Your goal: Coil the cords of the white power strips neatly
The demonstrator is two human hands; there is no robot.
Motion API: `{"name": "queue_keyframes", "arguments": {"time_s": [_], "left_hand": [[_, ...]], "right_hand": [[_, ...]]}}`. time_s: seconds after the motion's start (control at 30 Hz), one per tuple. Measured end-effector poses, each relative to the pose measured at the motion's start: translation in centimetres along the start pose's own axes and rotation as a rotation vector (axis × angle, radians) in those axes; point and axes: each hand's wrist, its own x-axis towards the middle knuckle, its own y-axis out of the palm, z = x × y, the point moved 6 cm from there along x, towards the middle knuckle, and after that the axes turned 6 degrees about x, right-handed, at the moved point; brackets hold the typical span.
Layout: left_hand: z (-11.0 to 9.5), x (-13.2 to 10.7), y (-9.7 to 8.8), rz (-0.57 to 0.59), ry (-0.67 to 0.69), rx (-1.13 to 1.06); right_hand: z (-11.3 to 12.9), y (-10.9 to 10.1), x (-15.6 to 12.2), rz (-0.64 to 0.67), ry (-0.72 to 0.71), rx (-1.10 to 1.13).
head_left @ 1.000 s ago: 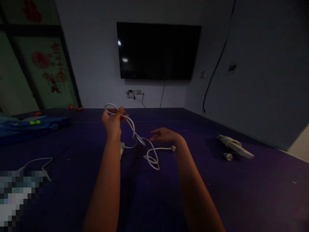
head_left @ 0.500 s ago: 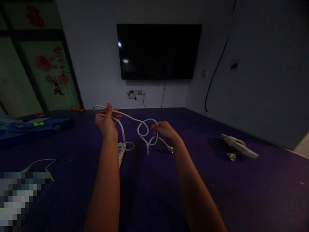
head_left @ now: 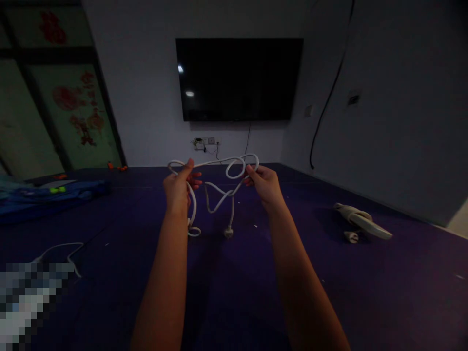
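Observation:
A white power cord (head_left: 215, 162) stretches between my hands in loose loops. My left hand (head_left: 179, 185) pinches one part of it between thumb and fingers, with a small loop above the thumb and a length hanging below. Fingertips of my right hand (head_left: 265, 183) grip another loop. Under the loops, the cord's plug (head_left: 228, 233) dangles on a short length. The cord's lower left end goes behind my left forearm, where what it joins is hidden.
On the purple floor at right lies a white power strip (head_left: 369, 226) with its cord wrapped round it and its plug beside it. Blue cloth (head_left: 54, 195) lies at left, and a thin white cable (head_left: 60, 243) near the lower left. A television (head_left: 239, 80) hangs ahead.
My right hand has risen and shifted right, lifting its cord loop. My left hand has moved right. The plug has swung left to hang below the loops.

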Motion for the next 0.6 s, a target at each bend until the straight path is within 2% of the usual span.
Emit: {"name": "queue_keyframes", "arguments": {"time_s": [0.17, 0.27, 0.37, 0.43, 0.6], "left_hand": [[0.8, -0.8, 1.9, 0.149, -0.058, 0.034], [0.5, -1.1, 2.0, 0.146, -0.025, 0.034], [0.0, -1.2, 1.6, 0.092, 0.0, 0.028], [-0.3, -1.3, 1.6, 0.104, 0.016, 0.036], [0.1, -2.3, 3.2, 0.313, -0.01, 0.111]], "right_hand": [[0.0, 0.4, 0.1, 0.004, -0.009, 0.031], [0.3, 0.6, 0.0, 0.011, -0.052, -0.009], [1.0, 1.1, -0.1, 0.068, -0.093, -0.09], [1.5, 1.7, -0.3, 0.114, -0.11, -0.157], [2.1, 3.5, -1.0, 0.215, -0.126, -0.226]]}}
